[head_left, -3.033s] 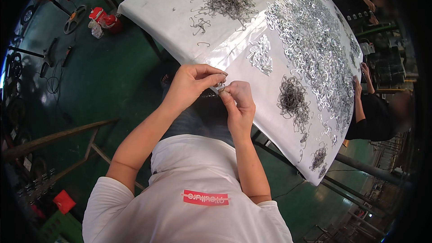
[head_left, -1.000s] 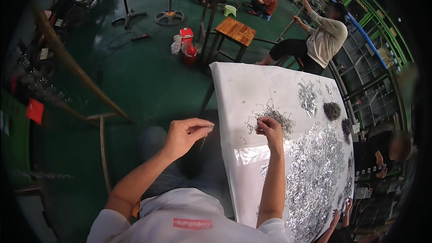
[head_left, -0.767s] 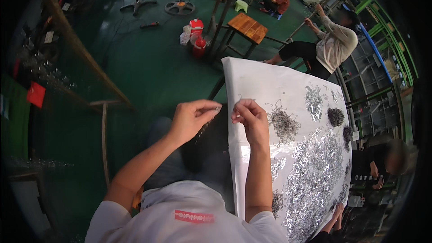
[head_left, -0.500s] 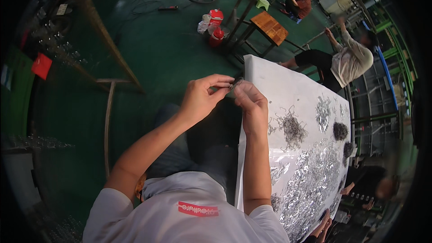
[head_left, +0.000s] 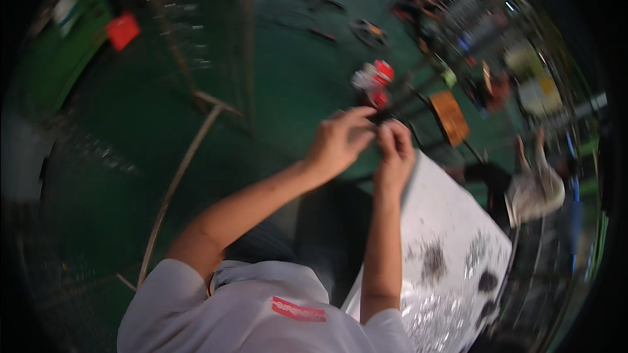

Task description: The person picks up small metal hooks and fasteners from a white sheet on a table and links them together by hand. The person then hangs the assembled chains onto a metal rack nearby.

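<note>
My left hand (head_left: 335, 142) is raised past the far left corner of the white table, its thumb and fingers pinched round a small dark piece (head_left: 379, 117), apparently metal. Close beside it, my right hand (head_left: 396, 157) is closed, fingertips together at the same spot. Motion blur hides the piece's exact shape and anything else in the right fingers. On the white-covered table (head_left: 428, 189) to my right lie a dark heap of bent wire hooks (head_left: 433, 263) and a wide spread of shiny metal pieces (head_left: 432, 317).
A wooden-topped stool (head_left: 449, 117) stands beyond the table, near a red-and-white container (head_left: 382, 72) and a red jug (head_left: 375, 99) on the green floor. A person in a light shirt (head_left: 538, 197) sits at the table's far right. A metal frame (head_left: 180, 186) stands left.
My view has swung left, so the table and stool sit lower and farther right. Both hands stay together at the small dark piece. The picture is more blurred.
</note>
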The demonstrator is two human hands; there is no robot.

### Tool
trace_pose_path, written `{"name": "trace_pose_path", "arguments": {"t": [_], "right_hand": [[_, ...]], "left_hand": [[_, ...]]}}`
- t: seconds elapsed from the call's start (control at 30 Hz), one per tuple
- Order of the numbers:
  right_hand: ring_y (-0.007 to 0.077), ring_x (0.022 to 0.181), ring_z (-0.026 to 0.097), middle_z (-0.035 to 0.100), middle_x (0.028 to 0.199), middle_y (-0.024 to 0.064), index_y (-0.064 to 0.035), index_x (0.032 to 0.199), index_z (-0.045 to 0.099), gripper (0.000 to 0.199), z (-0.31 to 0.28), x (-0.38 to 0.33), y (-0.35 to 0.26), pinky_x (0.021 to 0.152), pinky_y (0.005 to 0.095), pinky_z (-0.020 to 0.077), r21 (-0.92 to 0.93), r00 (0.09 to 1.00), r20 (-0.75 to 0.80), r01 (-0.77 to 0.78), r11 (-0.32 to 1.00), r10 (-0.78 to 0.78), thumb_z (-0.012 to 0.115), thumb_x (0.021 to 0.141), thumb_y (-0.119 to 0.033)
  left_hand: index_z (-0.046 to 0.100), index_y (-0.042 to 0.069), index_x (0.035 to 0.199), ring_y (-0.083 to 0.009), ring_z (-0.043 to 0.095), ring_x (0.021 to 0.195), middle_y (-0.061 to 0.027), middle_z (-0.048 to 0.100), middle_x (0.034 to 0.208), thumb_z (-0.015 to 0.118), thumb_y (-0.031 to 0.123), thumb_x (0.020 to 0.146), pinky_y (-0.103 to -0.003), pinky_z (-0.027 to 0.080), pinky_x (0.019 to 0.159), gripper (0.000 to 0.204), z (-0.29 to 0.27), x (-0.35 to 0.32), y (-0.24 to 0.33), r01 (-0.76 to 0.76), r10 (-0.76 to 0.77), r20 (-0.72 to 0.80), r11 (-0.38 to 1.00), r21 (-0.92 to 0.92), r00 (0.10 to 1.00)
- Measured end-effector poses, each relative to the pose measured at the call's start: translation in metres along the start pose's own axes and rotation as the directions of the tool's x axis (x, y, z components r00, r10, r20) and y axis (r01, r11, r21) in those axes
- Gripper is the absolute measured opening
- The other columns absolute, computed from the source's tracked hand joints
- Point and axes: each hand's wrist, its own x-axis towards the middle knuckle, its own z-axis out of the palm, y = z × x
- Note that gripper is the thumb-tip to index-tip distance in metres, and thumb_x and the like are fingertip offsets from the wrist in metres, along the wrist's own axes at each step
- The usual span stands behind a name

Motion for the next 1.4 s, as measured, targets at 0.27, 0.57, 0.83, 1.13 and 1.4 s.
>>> {"name": "trace_pose_path", "arguments": {"t": [0.27,0.57,0.83,1.13,1.4], "right_hand": [[0.0059,0.068,0.042,0.056,0.085,-0.0001,-0.0038,0.092,0.059,0.007,0.078,0.023,-0.042,0.064,0.0194,0.0352,0.186,0.973,0.215,0.047,0.981,-0.087,0.061,0.088,-0.009],[0.0058,0.072,0.046,0.055,0.083,-0.0015,-0.0056,0.096,0.057,0.009,0.167,0.043,-0.093,0.062,0.0196,0.0361,0.343,0.890,0.449,-0.093,0.935,-0.077,0.060,0.090,-0.012],[0.0041,0.077,0.050,0.056,0.085,-0.0041,-0.0096,0.098,0.060,0.011,0.275,0.050,-0.128,0.064,0.0186,0.0398,0.331,0.744,0.664,-0.212,0.920,-0.068,0.062,0.089,-0.014],[0.0074,0.077,0.051,0.054,0.086,-0.0037,-0.0074,0.102,0.058,0.013,0.386,0.030,-0.188,0.058,0.0196,0.0408,0.355,0.612,0.774,-0.205,0.912,-0.163,0.058,0.091,-0.014],[0.0045,0.071,0.053,0.058,0.085,-0.0030,-0.0086,0.106,0.058,0.020,0.473,0.029,-0.246,0.052,0.0188,0.0394,0.337,0.531,0.810,-0.074,0.939,-0.249,0.061,0.090,-0.020]], "left_hand": [[0.058,0.005,0.112,-0.0288,0.059,0.098,-0.0113,0.063,0.107,0.063,0.009,0.081,-0.039,0.047,0.087,0.031,-0.103,-0.099,-0.091,0.285,-0.201,-0.283,0.910,0.300,0.938],[0.062,0.010,0.098,-0.0282,0.054,0.099,-0.0067,0.061,0.099,0.056,0.027,0.085,-0.045,0.041,0.083,0.022,-0.193,-0.404,-0.128,0.700,-0.684,-0.401,0.227,0.677,0.610],[0.061,0.013,0.089,-0.0201,0.052,0.095,-0.0028,0.061,0.093,0.046,0.037,0.090,-0.040,0.034,0.084,0.028,-0.182,-0.441,-0.133,0.455,-0.556,-0.259,0.250,0.855,0.790],[0.059,0.015,0.082,-0.0211,0.055,0.087,-0.0028,0.061,0.086,0.048,0.038,0.086,-0.043,0.036,0.083,0.026,-0.176,-0.439,-0.133,0.417,-0.563,-0.268,0.152,0.896,0.782],[0.059,0.015,0.076,-0.0205,0.055,0.079,-0.0022,0.059,0.077,0.050,0.038,0.084,-0.041,0.036,0.075,0.026,-0.174,-0.443,-0.139,0.434,-0.500,-0.279,0.225,0.872,0.820]]}}
